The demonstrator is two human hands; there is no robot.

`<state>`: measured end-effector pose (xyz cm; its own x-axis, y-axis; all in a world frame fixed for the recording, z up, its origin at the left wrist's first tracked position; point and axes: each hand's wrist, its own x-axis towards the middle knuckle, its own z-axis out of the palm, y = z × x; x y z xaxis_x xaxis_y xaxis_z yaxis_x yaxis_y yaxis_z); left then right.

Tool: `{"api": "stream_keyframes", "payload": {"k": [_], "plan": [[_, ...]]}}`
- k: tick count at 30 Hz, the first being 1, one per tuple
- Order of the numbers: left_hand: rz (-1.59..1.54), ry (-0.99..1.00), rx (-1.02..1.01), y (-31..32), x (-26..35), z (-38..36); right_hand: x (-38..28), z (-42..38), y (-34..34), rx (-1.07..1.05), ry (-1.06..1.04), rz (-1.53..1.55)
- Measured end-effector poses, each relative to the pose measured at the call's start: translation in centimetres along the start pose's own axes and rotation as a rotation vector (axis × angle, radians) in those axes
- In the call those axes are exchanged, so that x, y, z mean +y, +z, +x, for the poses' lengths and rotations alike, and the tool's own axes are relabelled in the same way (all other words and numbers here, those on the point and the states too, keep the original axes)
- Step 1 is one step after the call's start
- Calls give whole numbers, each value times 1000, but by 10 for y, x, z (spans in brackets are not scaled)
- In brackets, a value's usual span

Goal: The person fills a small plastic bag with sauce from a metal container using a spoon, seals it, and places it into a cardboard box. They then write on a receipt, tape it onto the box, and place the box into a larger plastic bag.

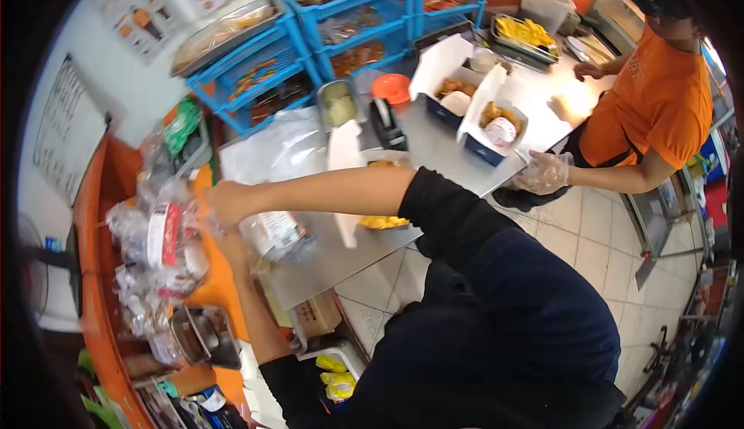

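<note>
My right hand (225, 201) reaches across the metal table to its left end, beside clear plastic bags (159, 235). Just below it is my left hand (230, 241), close to the same bags. The fingers of both hands are blurred or hidden, so what they hold cannot be made out. A clear bag with a printed label (280, 230) lies at the table edge, right of my hands. Under my right forearm, partly covered, stands an open box with yellow contents (384, 221).
Blue racks (256, 80) line the wall. Two open food boxes (496, 128) stand on the metal table (442, 154), near an orange bowl (391, 88) and a tray of yellow packets (525, 32). A co-worker in orange (659, 96) stands at the right, one hand gloved.
</note>
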<state>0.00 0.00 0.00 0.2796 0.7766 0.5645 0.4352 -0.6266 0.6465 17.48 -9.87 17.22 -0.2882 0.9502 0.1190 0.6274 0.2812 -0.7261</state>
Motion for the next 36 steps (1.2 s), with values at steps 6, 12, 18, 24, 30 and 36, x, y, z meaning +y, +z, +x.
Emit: {"api": "stream_keyframes", "payload": {"k": [6,12,18,24,30,36], "plan": [[-205,-319,239,32,-1,-25,50,-213,-218,367,208,-628],[-29,-322,423,22,3,-26,323,-415,-367,597,643,-1237],[162,-306,529,11,15,-22,402,-477,-359,232,438,-1414],[354,-427,442,7,30,-22,430,-474,-366,316,383,-1403],[164,-409,530,15,37,-12,406,-459,-369,458,181,-1154],[183,-417,537,21,51,-19,385,-462,-355,264,258,255]]}}
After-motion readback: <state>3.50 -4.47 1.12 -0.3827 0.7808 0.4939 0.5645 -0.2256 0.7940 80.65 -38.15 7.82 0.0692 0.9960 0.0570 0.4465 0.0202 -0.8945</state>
